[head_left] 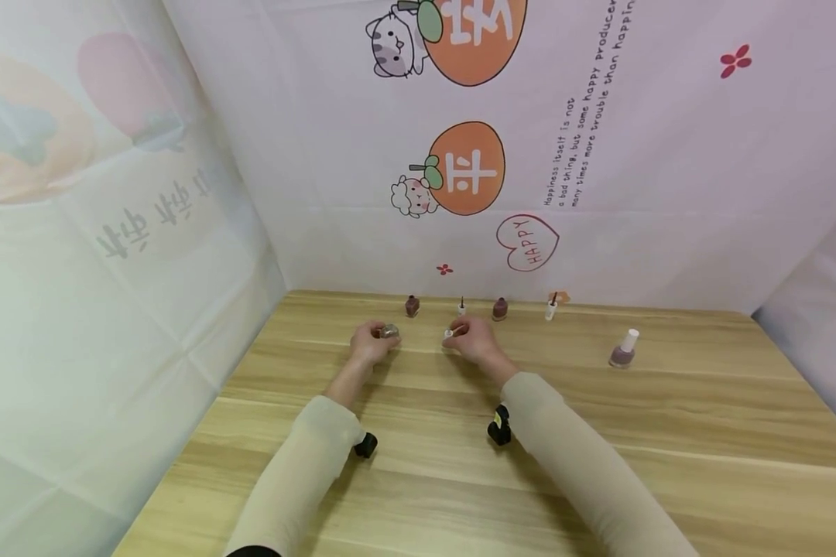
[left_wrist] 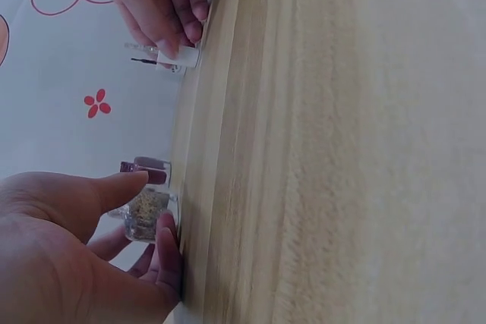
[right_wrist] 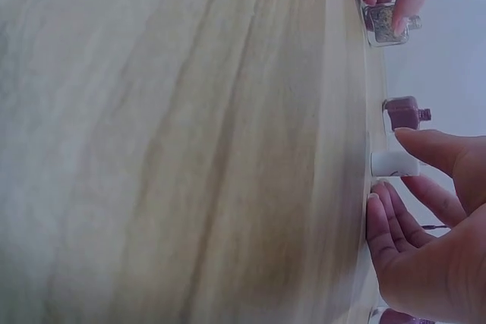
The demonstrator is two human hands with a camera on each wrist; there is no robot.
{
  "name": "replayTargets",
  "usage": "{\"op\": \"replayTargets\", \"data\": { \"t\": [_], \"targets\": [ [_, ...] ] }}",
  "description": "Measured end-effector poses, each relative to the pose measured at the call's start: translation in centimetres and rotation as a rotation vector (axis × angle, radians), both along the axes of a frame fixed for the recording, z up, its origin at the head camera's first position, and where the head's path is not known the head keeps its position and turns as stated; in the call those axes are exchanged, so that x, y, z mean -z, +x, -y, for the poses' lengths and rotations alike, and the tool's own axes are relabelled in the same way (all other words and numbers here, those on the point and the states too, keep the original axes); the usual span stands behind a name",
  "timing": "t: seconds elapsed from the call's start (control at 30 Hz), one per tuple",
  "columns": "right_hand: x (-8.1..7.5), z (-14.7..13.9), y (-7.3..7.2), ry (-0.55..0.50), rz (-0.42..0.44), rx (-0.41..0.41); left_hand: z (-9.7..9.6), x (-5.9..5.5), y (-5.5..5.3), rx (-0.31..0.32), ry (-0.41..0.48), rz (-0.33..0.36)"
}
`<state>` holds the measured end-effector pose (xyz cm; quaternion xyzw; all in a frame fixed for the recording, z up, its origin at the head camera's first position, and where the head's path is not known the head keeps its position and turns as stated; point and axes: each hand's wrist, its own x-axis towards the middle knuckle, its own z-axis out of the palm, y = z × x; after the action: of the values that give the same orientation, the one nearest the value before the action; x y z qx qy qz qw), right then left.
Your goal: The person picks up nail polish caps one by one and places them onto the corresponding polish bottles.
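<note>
My left hand [head_left: 371, 344] grips a small clear nail polish bottle with gold glitter [left_wrist: 146, 216] between thumb and fingers, low at the tabletop. The bottle's neck is bare of a cap in the right wrist view. To the right, my right hand [head_left: 479, 342] pinches a white nail polish cap [right_wrist: 393, 163] close to the table, with its brush side pointing up. Just behind the hands stand an uncapped dark red polish bottle [head_left: 412, 307] and another white cap [head_left: 462, 309], its dark brush upward.
A second uncapped dark red bottle [head_left: 500, 310] and a white brush cap [head_left: 551, 312] stand farther right along the back. A capped mauve polish bottle [head_left: 622, 356] stands at the right of the wooden table [head_left: 446, 495]. Printed cloth [head_left: 348, 232] hangs behind.
</note>
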<state>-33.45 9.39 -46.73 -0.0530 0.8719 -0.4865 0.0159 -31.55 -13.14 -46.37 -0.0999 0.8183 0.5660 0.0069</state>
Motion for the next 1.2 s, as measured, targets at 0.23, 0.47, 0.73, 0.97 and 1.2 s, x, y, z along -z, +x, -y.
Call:
{"op": "replayTargets", "data": {
  "t": [0.23,0.47,0.73,0.97,1.2],
  "targets": [
    [-0.08,0.19,-0.06,0.019,-0.015,0.022,0.11,0.11,-0.24,-0.015,-0.013,-0.023],
    [-0.01,0.35,0.10,-0.013,-0.003,0.049,0.00,0.11,-0.13,-0.045,-0.023,-0.045],
    [-0.03,0.34,0.32,-0.010,-0.012,0.059,-0.21,0.42,-0.28,-0.085,-0.059,-0.070],
    [0.04,0.25,0.34,-0.008,-0.011,0.040,-0.34,0.69,-0.35,-0.106,-0.074,-0.067],
    [-0.48,-0.47,0.51,-0.025,-0.007,-0.011,-0.51,0.23,0.12,-0.078,-0.020,-0.111]
  ]
}}
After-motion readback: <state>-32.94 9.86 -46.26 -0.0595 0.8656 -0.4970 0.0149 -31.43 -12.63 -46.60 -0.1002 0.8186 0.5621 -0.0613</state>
